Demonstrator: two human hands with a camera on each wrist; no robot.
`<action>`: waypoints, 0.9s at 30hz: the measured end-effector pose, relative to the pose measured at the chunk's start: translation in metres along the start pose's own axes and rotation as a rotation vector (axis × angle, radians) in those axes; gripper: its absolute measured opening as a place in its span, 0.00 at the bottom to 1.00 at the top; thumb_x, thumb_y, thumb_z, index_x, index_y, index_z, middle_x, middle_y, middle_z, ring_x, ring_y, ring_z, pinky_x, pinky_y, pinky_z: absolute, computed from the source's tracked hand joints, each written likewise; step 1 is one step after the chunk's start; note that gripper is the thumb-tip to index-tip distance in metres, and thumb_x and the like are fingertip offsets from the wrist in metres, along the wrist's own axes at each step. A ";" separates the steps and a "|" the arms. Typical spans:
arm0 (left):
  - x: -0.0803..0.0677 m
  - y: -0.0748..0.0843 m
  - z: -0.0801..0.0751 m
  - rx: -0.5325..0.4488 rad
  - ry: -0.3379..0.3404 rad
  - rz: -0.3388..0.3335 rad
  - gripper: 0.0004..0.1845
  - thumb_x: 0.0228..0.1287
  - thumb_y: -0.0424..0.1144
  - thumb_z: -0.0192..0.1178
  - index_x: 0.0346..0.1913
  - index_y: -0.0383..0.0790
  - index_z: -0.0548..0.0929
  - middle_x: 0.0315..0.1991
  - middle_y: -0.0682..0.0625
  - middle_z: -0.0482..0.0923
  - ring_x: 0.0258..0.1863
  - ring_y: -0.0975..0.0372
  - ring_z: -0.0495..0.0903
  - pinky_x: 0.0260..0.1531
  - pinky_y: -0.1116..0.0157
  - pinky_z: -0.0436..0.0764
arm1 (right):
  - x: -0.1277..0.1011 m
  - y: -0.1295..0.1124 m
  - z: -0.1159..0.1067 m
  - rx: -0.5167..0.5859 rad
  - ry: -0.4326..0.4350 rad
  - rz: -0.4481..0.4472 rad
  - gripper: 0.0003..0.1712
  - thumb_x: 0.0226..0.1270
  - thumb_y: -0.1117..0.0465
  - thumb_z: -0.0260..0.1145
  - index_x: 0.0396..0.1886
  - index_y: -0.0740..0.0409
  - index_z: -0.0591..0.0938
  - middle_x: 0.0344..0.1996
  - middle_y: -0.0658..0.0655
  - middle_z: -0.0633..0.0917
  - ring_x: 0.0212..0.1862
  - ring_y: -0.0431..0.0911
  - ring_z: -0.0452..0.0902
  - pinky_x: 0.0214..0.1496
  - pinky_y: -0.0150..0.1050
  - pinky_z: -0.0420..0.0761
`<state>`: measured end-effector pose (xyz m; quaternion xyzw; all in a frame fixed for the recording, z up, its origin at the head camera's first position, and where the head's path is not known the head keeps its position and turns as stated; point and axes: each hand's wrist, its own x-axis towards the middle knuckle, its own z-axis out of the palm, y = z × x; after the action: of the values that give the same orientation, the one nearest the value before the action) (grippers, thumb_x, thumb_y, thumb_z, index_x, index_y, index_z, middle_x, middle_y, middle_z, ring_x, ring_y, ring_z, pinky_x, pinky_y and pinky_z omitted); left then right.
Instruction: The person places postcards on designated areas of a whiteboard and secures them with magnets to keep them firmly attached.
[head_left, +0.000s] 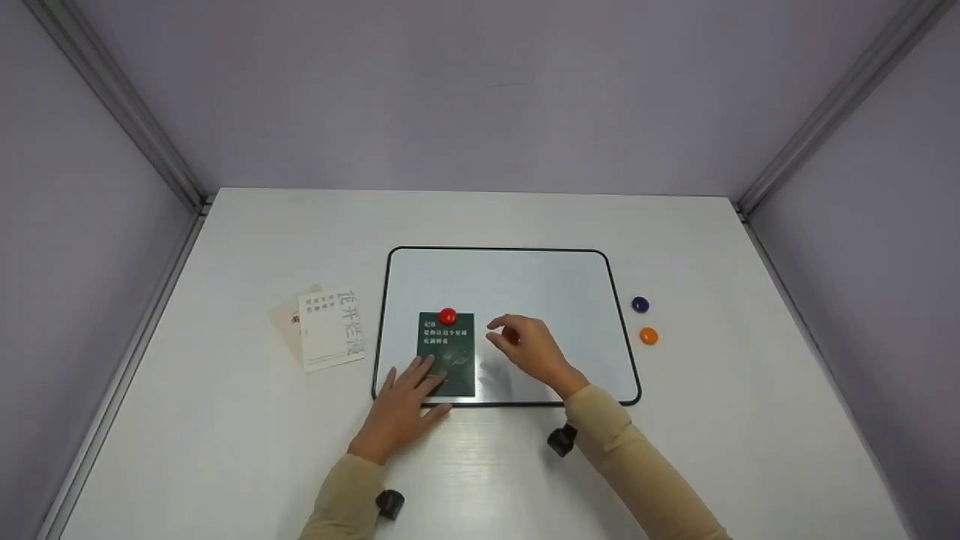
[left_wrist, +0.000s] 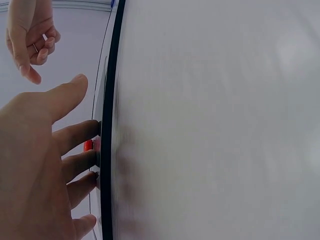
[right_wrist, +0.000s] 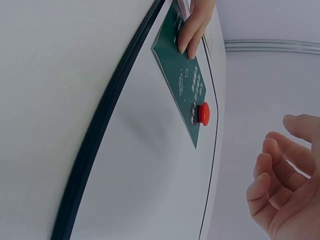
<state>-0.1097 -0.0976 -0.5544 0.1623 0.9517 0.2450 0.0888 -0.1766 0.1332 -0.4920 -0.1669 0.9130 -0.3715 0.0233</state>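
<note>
A dark green card (head_left: 447, 354) lies on the whiteboard (head_left: 525, 285), with a red round magnet (head_left: 448, 316) on its top edge. My left hand (head_left: 405, 394) lies flat, straight fingers pressing the card's lower left corner. My right hand (head_left: 517, 341) hovers just right of the card, fingers loosely curled and holding nothing. The right wrist view shows the green card (right_wrist: 181, 75), the red magnet (right_wrist: 203, 113) and the left fingers (right_wrist: 192, 30) on the card. The left wrist view shows my left fingers (left_wrist: 75, 150) at the board's black rim (left_wrist: 107, 150).
Two pale printed cards (head_left: 326, 330) lie overlapped left of the board. A purple magnet (head_left: 640, 304) and an orange magnet (head_left: 649, 336) sit on the white table (head_left: 225, 450) right of the board. Purple walls enclose the table on three sides.
</note>
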 end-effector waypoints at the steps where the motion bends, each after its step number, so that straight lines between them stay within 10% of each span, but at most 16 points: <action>1: 0.000 0.000 0.000 0.000 -0.001 -0.002 0.31 0.67 0.59 0.54 0.67 0.45 0.72 0.75 0.43 0.60 0.77 0.49 0.55 0.75 0.42 0.52 | -0.001 0.001 -0.001 0.000 0.003 0.003 0.13 0.67 0.60 0.64 0.44 0.63 0.84 0.24 0.57 0.81 0.26 0.39 0.67 0.28 0.27 0.68; 27: -0.001 0.001 0.001 -0.008 0.041 0.003 0.30 0.66 0.56 0.56 0.66 0.45 0.73 0.73 0.42 0.63 0.76 0.48 0.57 0.75 0.42 0.53 | -0.034 0.048 -0.026 0.013 0.062 0.059 0.11 0.66 0.63 0.64 0.44 0.66 0.84 0.25 0.58 0.82 0.27 0.37 0.69 0.29 0.26 0.69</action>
<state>-0.1077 -0.0964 -0.5546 0.1586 0.9521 0.2521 0.0695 -0.1630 0.1942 -0.5089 -0.1281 0.9153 -0.3817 0.0071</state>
